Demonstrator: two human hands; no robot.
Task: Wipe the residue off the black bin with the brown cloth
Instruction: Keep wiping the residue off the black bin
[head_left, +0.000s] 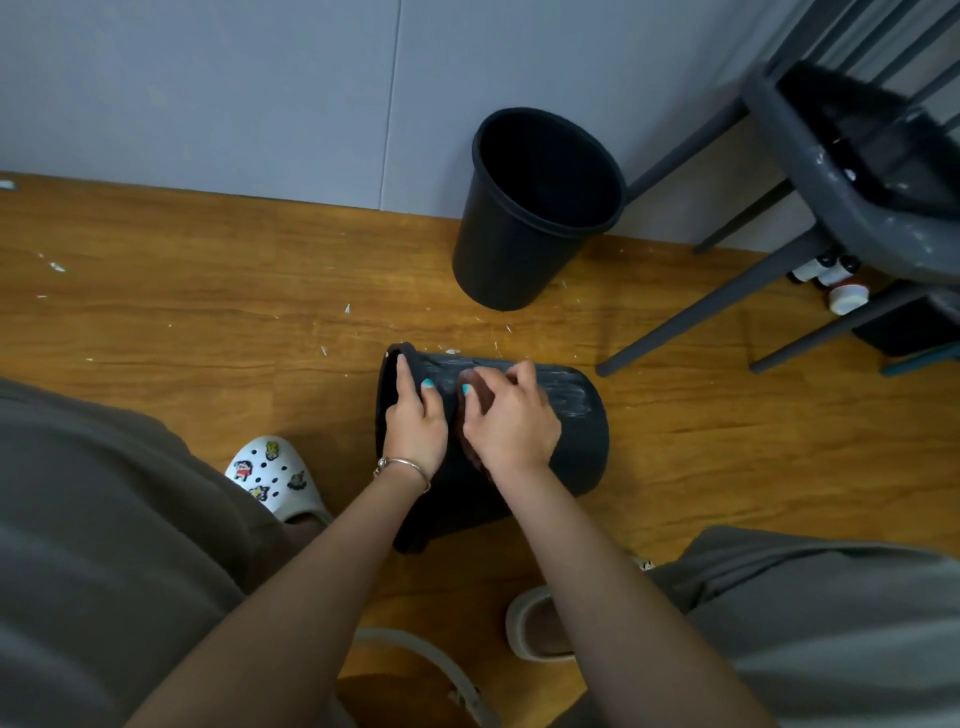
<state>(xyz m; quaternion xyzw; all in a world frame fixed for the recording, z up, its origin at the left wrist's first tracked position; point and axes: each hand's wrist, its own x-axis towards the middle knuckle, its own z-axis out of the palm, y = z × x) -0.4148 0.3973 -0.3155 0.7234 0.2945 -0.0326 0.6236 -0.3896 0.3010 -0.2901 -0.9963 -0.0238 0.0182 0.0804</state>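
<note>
A black bin (582, 447) lies on its side on the wooden floor, its open mouth facing left. White residue (571, 397) streaks its upper side near the base. My left hand (415, 415) grips the bin's rim, fingers curled over the edge. My right hand (511, 415) presses a brown cloth (475, 392) against the bin's side; only a small dark part of the cloth shows under and beside the fingers.
A second black bin (535, 208) stands upright by the grey wall. A grey chair (831, 208) stands at right with small bottles (847, 296) under it. White flecks litter the floor (208, 312). My knees and white clogs (275, 475) flank the lying bin.
</note>
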